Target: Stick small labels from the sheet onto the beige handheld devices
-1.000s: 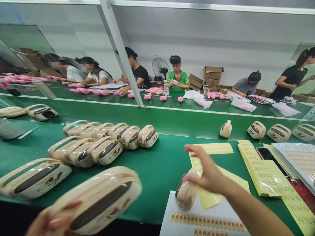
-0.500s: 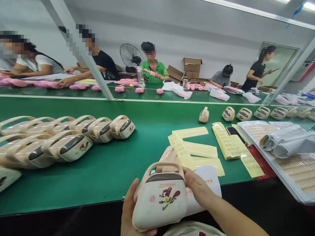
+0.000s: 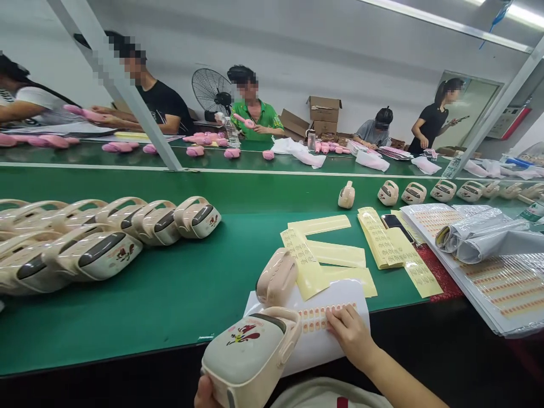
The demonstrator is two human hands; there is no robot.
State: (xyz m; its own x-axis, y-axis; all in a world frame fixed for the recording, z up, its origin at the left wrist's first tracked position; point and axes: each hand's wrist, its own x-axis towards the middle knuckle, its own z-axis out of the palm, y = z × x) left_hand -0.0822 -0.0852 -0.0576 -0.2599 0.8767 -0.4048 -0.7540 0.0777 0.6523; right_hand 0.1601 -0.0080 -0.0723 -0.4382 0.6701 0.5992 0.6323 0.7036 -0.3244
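The beige handled case (image 3: 244,362), held two-handed half a second ago, now tilts in the left hand (image 3: 204,393) alone, fingers curled around its near end. The right hand (image 3: 351,335) has moved onto the sticker sheet (image 3: 317,352), fingers nearly together; whether they grip a sticker, I cannot tell.

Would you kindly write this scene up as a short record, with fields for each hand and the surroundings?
Left hand: holds a cream handled case, printed white face upward
Right hand: at the small orange stickers on a white sheet; grip on one unclear
Near hands: second case, yellow label strips
Left side: rows of cases
Right side: phone, plastic-wrapped sheets
Beyond: co-worker in green holding a pink item
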